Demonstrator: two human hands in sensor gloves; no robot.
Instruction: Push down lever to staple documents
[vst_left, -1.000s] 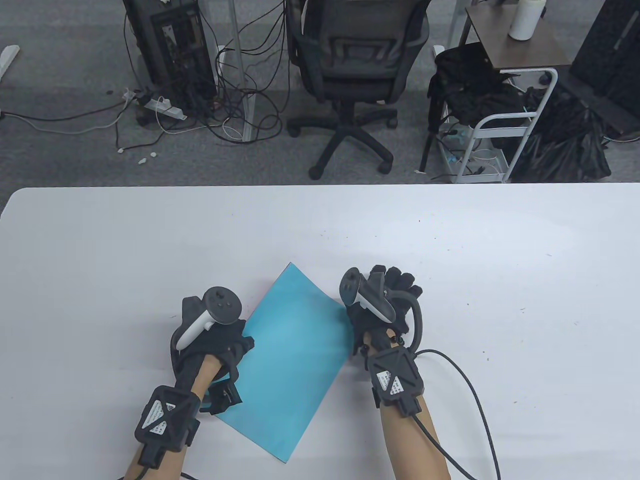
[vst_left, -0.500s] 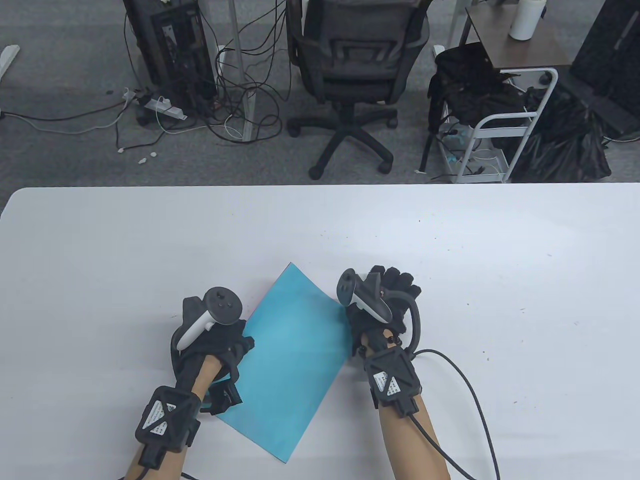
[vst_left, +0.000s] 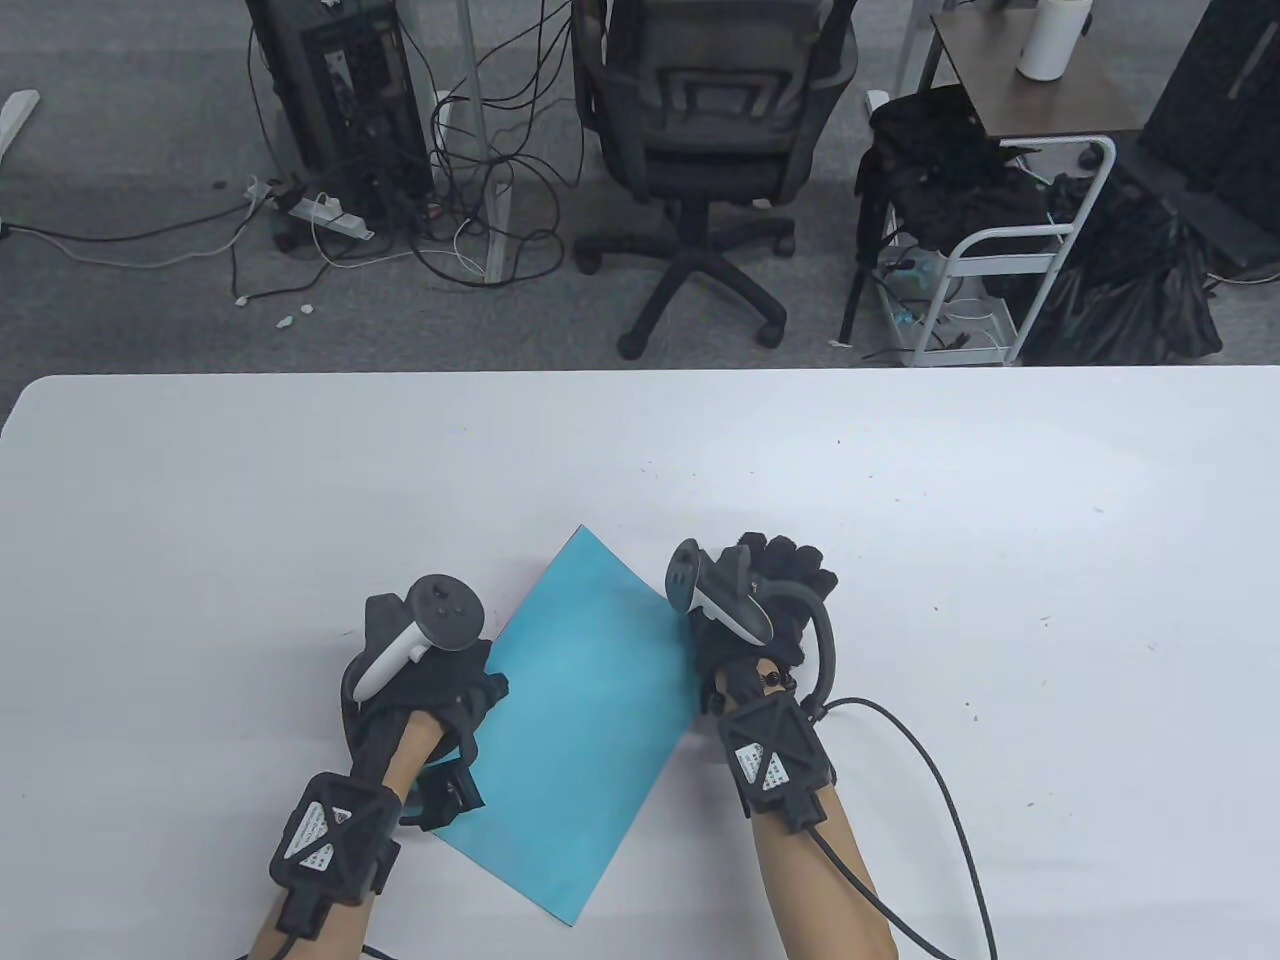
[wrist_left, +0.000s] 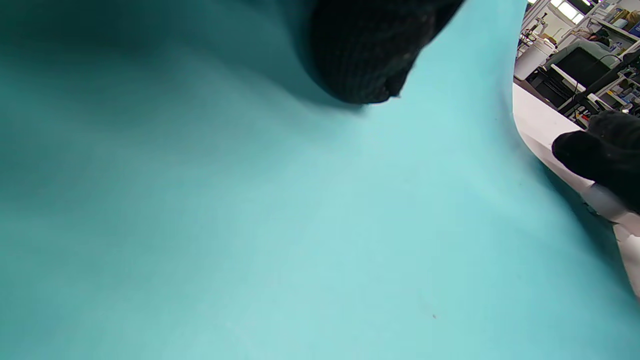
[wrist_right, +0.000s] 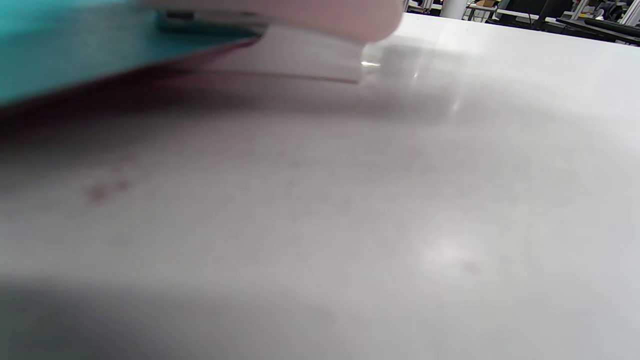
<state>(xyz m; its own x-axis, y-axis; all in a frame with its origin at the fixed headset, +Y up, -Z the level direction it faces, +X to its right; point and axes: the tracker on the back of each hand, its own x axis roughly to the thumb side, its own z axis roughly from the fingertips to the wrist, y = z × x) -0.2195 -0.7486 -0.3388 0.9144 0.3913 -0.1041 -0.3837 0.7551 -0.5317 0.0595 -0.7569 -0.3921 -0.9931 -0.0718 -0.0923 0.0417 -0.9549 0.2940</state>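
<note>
A blue sheet of paper (vst_left: 580, 700) lies at an angle on the white table (vst_left: 640, 450), with a red sheet edge showing under it in the right wrist view (wrist_right: 75, 55). My left hand (vst_left: 465, 700) rests on the paper's left edge; in the left wrist view a gloved fingertip (wrist_left: 365, 55) presses on the blue sheet (wrist_left: 300, 225). My right hand (vst_left: 775, 585) is curled over the paper's right corner and hides what is under it. The right wrist view shows a pale stapler (wrist_right: 310, 15) sitting over the paper's edge. The right hand also shows in the left wrist view (wrist_left: 600, 155).
The table's far edge (vst_left: 640, 375) runs across the middle of the table view. Beyond it are an office chair (vst_left: 700, 150), a computer tower with cables (vst_left: 350, 100) and a white cart (vst_left: 1000, 270). A black cable (vst_left: 950, 800) trails from my right wrist.
My right hand has tipped slightly left and forward over the paper's corner. The left hand and the paper have not moved.
</note>
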